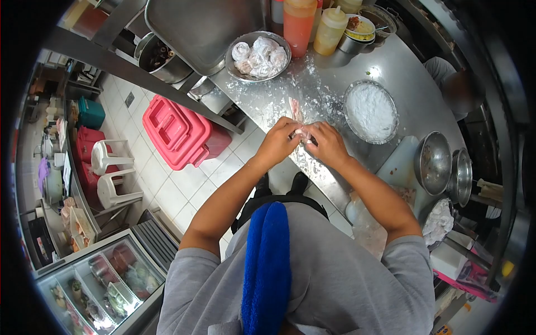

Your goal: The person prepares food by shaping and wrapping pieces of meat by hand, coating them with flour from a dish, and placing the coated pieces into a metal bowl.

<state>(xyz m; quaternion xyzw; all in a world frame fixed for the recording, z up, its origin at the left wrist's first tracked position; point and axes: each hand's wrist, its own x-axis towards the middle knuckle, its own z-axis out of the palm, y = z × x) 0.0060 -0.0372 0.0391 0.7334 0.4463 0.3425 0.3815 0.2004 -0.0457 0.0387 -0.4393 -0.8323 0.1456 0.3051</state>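
On the floured steel table lies a thin, pale pink strip of raw meat (295,108), its near end between my two hands. My left hand (281,139) is closed, with its fingertips pinching that end from the left. From the right, the curled fingers of my right hand (327,144) pinch the same end. The fingers cover most of the gripped part, which looks bunched up. Beyond my left hand stands a metal bowl (229,61) of white-floured, rolled pieces (262,57). A round metal bowl (348,124) of white flour (371,110) is to the right of my right hand.
Squeeze bottles of orange (298,25) and yellow sauce (330,32) stand at the back, beside small food containers (359,28). Steel bowls (432,163) and a white cutting board (399,162) are at the right. A lidded red bin (184,131) sits on the floor left.
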